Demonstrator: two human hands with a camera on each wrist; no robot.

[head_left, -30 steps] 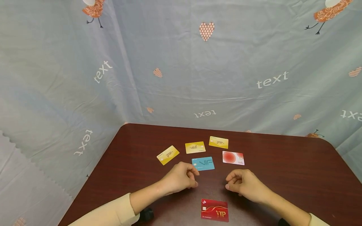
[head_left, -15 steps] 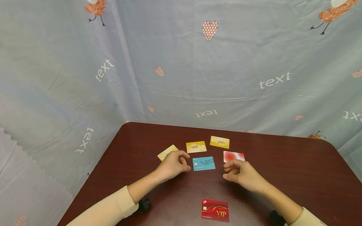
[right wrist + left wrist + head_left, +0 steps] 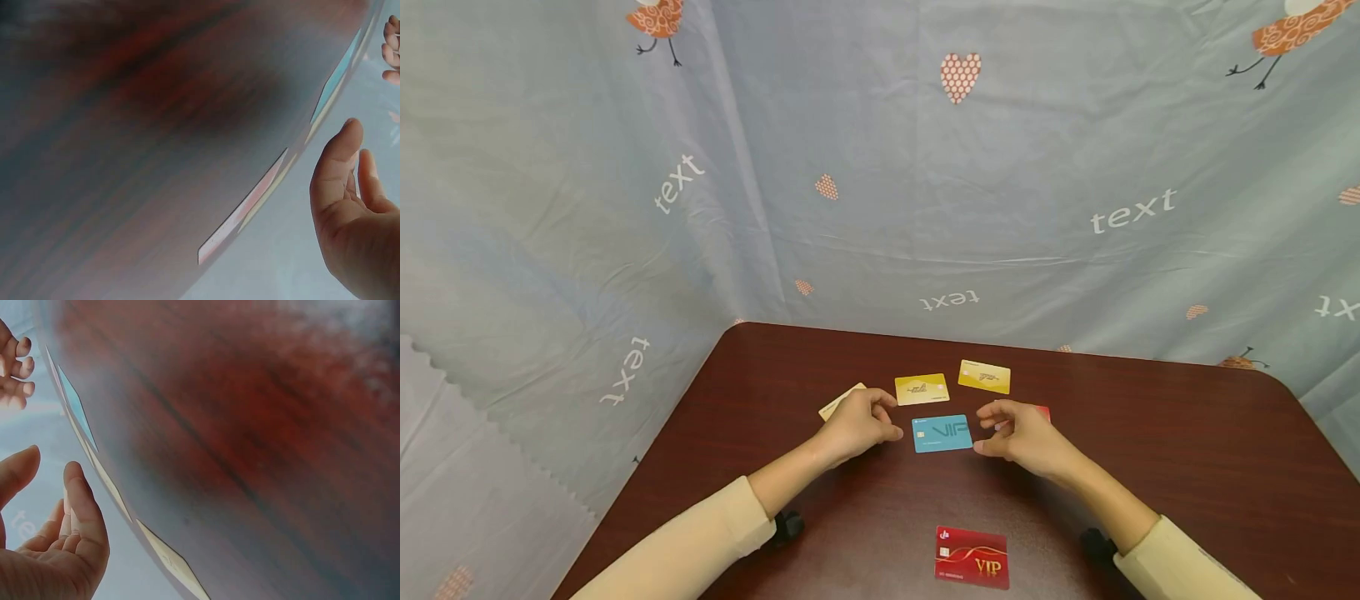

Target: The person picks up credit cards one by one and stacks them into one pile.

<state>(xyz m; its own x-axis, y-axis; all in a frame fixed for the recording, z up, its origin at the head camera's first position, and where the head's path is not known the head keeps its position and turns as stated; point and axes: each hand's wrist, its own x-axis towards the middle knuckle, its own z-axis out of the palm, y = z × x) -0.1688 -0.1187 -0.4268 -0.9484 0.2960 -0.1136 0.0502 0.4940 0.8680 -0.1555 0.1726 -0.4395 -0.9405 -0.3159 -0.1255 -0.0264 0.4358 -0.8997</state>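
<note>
In the head view a blue VIP card [image 3: 942,434] lies flat on the dark red table, between my two hands. My left hand [image 3: 856,425] hovers to its left with loosely bent fingers, partly covering a yellow card [image 3: 837,404]. Just right of the blue card, my right hand [image 3: 1026,437] hangs with thumb and fingers apart. It hides most of a red-and-white card [image 3: 1043,412]. Both wrist views show a gap between thumb and fingers, nothing held, and the hands above the tabletop. A red VIP card [image 3: 972,557] lies nearest me.
Two more yellow cards, one in the middle [image 3: 922,389] and one farther right [image 3: 985,377], lie behind the blue card. A patterned blue-grey cloth [image 3: 880,167] hangs behind and left of the table [image 3: 1187,442].
Both hands have moved away from me across the table. The left has shifted left, over a yellow card; the right has shifted slightly left, over the red-and-white card. The cards stay put.
</note>
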